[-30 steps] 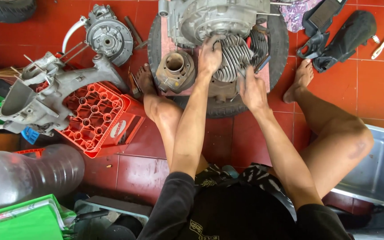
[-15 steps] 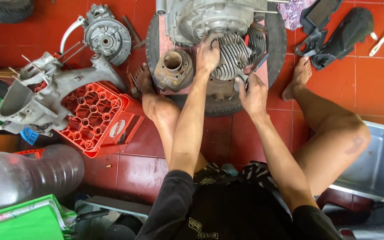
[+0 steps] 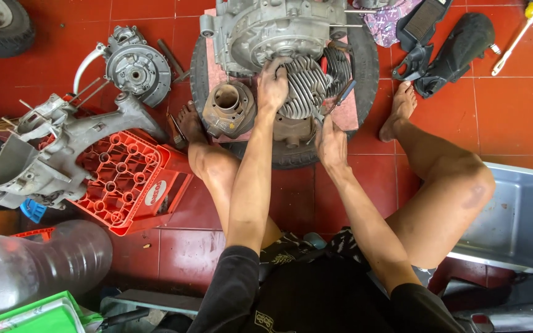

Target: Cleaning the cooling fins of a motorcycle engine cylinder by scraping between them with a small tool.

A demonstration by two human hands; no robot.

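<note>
Beside grey engine [image 3: 279, 31], red crate [image 3: 128, 179].

Single head view, steeply downward, close.

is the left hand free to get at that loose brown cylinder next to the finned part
Probably yes. The left hand rests on the finned cylinder head, and the brown cylinder stands just beside it on the pink mat, with nothing lying between them.
</note>
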